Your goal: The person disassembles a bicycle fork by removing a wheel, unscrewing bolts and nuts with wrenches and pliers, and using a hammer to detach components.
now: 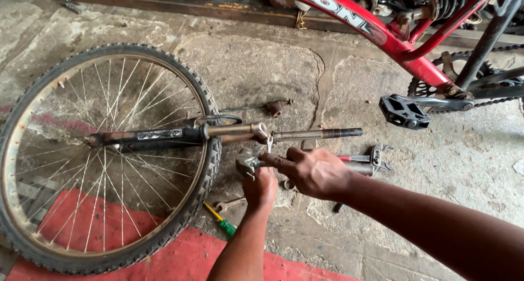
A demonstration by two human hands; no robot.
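A bicycle wheel [103, 155] with its black suspension fork [164, 135] lies flat on the concrete floor, the fork's steerer tube [316, 133] pointing right. My left hand [260, 187] grips a small metal part [248, 162] just below the fork crown [256, 131]. My right hand [311, 172] reaches across from the right and pinches the same part with its fingertips. A small spanner [269, 143] sticks up between the hands and the fork.
A red bicycle frame [393, 35] with black pedal [404, 112] and chain stands at upper right. A red-handled wrench [368, 158] lies behind my right hand. A yellow-green screwdriver [219, 220] and a spanner [229, 204] lie by the tyre. A red mat [174, 259] covers the near floor.
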